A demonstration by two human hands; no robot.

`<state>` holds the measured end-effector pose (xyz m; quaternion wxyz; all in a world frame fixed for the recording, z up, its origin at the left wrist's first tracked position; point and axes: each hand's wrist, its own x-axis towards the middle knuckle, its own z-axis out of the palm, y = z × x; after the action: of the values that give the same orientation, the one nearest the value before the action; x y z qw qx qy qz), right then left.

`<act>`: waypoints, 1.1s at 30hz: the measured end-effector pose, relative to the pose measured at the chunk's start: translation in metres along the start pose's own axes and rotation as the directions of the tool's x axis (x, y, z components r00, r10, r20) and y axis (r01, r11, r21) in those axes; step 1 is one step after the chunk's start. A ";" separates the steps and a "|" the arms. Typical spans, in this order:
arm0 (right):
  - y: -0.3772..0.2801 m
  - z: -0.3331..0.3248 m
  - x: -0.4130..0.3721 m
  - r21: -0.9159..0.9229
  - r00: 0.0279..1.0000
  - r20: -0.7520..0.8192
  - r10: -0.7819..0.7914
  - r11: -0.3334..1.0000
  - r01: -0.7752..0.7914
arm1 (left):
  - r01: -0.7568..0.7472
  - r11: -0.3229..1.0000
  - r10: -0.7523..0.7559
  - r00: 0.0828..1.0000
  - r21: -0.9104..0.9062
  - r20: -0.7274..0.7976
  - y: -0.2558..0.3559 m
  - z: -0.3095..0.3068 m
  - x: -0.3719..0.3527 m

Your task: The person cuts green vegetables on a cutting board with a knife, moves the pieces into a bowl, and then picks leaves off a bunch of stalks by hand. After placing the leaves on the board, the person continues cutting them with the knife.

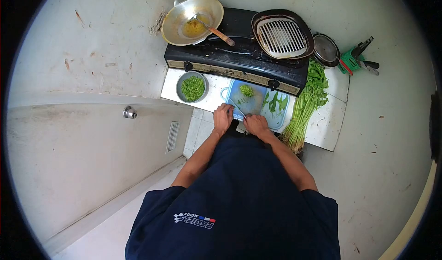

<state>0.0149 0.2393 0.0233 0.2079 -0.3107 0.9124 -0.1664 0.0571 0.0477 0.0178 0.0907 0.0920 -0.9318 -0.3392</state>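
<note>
A blue cutting board (280, 118) lies at the counter's front edge. My right hand (258, 124) is closed round the handle of a knife (237, 107), its blade slanting up and left across the board. Close to the blade, my left hand (223, 116) rests at the board's lower left corner with its fingers curled together; whatever they hold is hidden. A small heap of chopped greens (247, 91) sits on the upper part of the board. Several loose green leaves (273, 103) are spread over its right side.
Left of the board stands a grey bowl (180, 95) of chopped greens. A bundle of long-stemmed greens (305, 108) lies to the right. Behind, the black stove (230, 60) carries a wok (168, 26) with a spatula (221, 35) and a grill pan (307, 27). A green basket (348, 59) holds utensils.
</note>
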 end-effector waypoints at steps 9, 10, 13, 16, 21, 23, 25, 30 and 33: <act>-0.002 -0.005 0.000 -0.027 0.998 -0.012 -0.054 0.998 0.054 | 0.075 0.993 -0.076 0.997 -0.091 -0.012 -0.001 0.002 0.001; -0.002 -0.002 0.002 -0.042 0.998 -0.006 -0.058 0.997 0.057 | 0.088 0.992 -0.089 0.996 -0.085 -0.011 0.000 0.003 0.001; -0.002 0.009 0.010 -0.044 0.998 -0.039 -0.053 0.998 0.052 | 0.079 0.994 -0.080 0.997 -0.076 -0.018 -0.001 0.002 0.000; -0.002 0.011 0.014 -0.055 0.995 -0.069 -0.077 0.996 0.074 | 0.092 0.992 -0.093 0.996 -0.089 -0.005 -0.003 0.004 0.000; -0.003 -0.001 0.005 -0.035 0.998 -0.042 -0.049 0.998 0.047 | 0.128 0.981 -0.129 0.992 -0.145 -0.001 -0.008 0.006 0.000; -0.001 -0.003 -0.001 -0.024 0.998 -0.049 -0.027 0.999 0.026 | 0.142 0.979 -0.142 0.990 -0.149 0.006 -0.006 0.006 0.000; 0.001 -0.003 0.001 -0.012 0.999 -0.045 -0.014 1.000 0.013 | 0.137 0.978 -0.137 0.990 -0.154 0.015 -0.003 0.003 0.000; -0.005 -0.007 0.002 0.005 0.999 -0.021 -0.026 1.000 0.026 | 0.096 0.991 -0.097 0.995 -0.097 -0.013 -0.008 0.006 -0.001; -0.006 -0.008 -0.003 0.012 0.999 -0.005 -0.051 0.999 0.051 | 0.092 0.994 -0.092 0.996 -0.061 -0.004 -0.006 0.005 0.000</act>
<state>0.0159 0.2376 0.0338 0.2033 -0.3321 0.9038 -0.1779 0.0572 0.0460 0.0104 0.0809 0.1331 -0.9156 -0.3708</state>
